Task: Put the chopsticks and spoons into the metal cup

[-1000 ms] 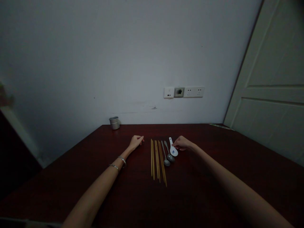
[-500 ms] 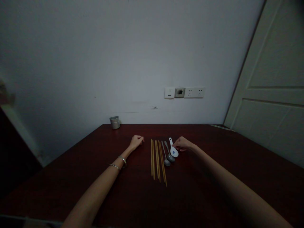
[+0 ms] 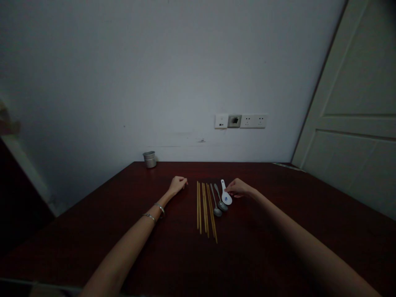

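the right hand (image 3: 240, 188) has its fingertips on the right edge of a white chinese soup spoon (image 3: 226, 196), just where the handle runs into the bowl; whether thumb and fingers are clamped on it or only resting there, i cannot tell; the spoon lies on the dark red-brown table (image 3: 173, 251), handle pointing toward the wall (image 3: 173, 82), bowl toward the person, a small blue mark inside the bowl; it looks like glazed ceramic, so i would judge it light, rigid, rather slippery and liable to chip if knocked; the narrow handle or its neck seems the surest place for a pinch, the smooth round bowl the poorest;

just left of it lie two metal spoons (image 3: 218, 212), likely stiff and harder to harm, best taken by their thin handles; beyond them is a row of slim chopsticks (image 3: 204, 208), probably light, stiff and apt to roll; the left hand (image 3: 177, 184) rests near their far ends, apart from them, fingers loosely curled, nothing visible in it; whether its fingertips meet i cannot tell; a metal cup (image 3: 150, 160) stands upright near the wall
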Tool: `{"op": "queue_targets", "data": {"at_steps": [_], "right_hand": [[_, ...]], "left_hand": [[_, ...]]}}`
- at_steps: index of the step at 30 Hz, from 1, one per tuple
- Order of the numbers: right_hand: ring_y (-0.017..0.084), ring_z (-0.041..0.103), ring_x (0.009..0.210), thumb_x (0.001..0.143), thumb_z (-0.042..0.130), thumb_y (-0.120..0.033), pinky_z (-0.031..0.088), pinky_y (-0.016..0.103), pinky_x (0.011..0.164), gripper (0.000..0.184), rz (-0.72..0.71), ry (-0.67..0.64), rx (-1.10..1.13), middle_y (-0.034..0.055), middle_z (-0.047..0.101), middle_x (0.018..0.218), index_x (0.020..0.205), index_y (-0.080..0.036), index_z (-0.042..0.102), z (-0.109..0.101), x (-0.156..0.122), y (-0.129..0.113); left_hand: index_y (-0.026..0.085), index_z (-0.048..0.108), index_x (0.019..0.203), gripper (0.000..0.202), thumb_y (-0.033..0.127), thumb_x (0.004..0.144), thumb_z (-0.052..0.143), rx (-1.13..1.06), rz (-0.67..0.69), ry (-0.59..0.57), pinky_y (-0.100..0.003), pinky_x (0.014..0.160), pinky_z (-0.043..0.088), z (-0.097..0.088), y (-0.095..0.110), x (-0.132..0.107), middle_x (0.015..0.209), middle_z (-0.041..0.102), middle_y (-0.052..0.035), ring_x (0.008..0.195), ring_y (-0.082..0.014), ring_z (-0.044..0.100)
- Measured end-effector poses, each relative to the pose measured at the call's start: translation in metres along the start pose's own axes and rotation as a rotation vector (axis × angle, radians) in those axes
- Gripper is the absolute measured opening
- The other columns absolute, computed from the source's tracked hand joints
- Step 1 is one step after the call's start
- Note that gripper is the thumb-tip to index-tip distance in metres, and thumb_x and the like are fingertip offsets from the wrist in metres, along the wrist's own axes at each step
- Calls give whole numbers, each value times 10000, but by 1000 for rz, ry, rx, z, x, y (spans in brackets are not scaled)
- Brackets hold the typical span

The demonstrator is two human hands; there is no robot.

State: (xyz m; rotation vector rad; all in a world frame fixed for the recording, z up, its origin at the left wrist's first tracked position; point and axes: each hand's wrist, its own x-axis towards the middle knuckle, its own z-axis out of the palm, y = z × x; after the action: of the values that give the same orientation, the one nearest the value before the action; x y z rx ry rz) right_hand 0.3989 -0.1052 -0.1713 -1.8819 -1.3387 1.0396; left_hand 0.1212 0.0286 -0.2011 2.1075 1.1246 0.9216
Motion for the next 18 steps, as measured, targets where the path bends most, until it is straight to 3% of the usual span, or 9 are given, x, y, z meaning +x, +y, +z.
{"op": "queue_targets", "data": {"at_steps": [18], "right_hand": [[44,448,420,586,688,-357,366,135,374,243,4,-27,-71,-30,528,490,657,-131,634,-3,-1,0]], "left_hand": [[136,594,553,302,326,695,407,-1,-13,8,-205,460,298,-1,2,-1,392,440,32,405,-95,422]]}}
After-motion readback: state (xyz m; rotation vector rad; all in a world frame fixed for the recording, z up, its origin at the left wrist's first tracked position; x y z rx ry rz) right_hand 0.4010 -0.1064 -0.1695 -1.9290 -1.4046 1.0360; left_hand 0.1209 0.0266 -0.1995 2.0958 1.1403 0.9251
